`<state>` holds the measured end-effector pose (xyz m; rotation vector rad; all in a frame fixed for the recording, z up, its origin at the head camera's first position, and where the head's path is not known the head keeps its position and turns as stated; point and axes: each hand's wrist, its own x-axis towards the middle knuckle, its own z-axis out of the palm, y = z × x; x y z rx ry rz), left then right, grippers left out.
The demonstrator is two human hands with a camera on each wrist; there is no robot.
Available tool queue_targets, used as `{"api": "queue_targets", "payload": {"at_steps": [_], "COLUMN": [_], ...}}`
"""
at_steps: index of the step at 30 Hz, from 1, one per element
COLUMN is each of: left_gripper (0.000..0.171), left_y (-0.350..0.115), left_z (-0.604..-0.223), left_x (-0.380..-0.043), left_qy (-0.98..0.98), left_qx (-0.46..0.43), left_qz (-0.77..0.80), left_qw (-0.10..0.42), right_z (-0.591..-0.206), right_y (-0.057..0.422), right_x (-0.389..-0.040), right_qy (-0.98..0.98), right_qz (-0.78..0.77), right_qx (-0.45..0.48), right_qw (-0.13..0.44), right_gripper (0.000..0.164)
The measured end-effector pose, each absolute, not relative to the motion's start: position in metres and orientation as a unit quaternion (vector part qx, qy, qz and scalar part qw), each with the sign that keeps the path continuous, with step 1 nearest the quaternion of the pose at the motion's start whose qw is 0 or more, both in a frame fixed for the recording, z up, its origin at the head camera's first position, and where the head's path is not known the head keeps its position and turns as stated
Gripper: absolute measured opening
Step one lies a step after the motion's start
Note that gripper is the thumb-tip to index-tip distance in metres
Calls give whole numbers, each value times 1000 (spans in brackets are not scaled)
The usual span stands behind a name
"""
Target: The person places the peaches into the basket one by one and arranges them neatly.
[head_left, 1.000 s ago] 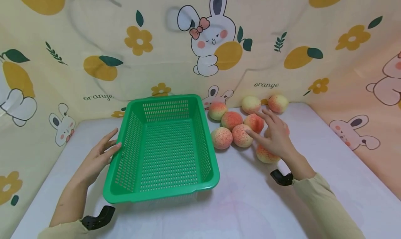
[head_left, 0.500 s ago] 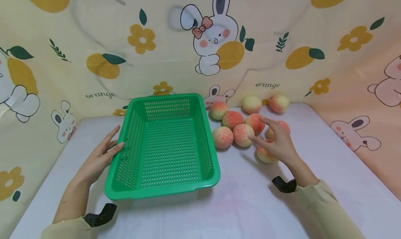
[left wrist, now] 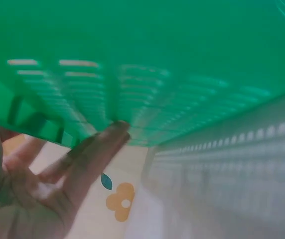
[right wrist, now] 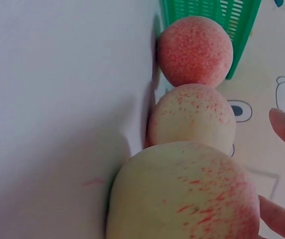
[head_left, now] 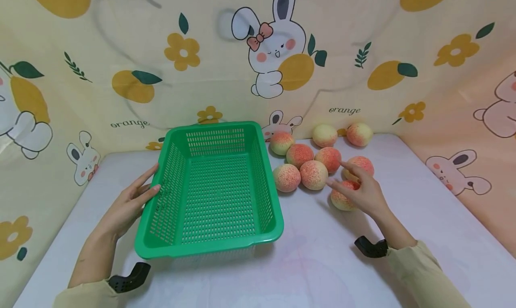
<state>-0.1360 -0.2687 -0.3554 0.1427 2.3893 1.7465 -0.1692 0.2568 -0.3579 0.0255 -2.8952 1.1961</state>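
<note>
A green plastic basket (head_left: pixel 217 196) with slotted sides stands in the middle-left of the head view, nothing inside it. My left hand (head_left: pixel 125 209) lies against its left rim, fingers fairly straight; in the left wrist view these fingers (left wrist: pixel 90 162) touch the basket's outer side (left wrist: pixel 147 45). To the basket's right sit several peaches, yellow with red speckles. Over the nearest-right peach (head_left: pixel 342 197) hovers my right hand (head_left: pixel 364 193), thumb and fingers apart and holding nothing. Another peach (head_left: pixel 314 175) is just left of the thumb. In the right wrist view a large peach (right wrist: pixel 182 199) fills the foreground.
A white table (head_left: pixel 306 263) carries everything. Behind it hangs a cream cloth (head_left: pixel 225 84) printed with rabbits and oranges. Two peaches, one paler (head_left: pixel 324 135) and one redder-tinged (head_left: pixel 359 134), sit at the back edge near the cloth.
My right hand has drawn back toward me and slightly right, uncovering more of the peaches beneath it. The basket and left hand keep their place; the view shifted a little.
</note>
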Motion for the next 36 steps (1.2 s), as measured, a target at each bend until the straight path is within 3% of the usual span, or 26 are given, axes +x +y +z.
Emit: {"api": "queue_targets", "payload": {"at_steps": [15,25,36], "left_gripper": [63,63,64], "left_y": [-273,-273,-272], "left_z": [-355,-355,-357], "left_x": [-135,-135,-137], "left_qy": [766,777,767], "left_qx": [48,38,27], "left_qz": [630,615,627], "left_qw": [120,126,133], "right_z": [-371,-370,-369], "right_y": [274,283,287], "right_x": [-166,-161,-162], "right_qy": [-920,-924,-920], "right_qz": [392,376,384], "right_qx": [10,-9,-7], "right_qw": [-8,-73,-84], "right_gripper": [68,78,70]}}
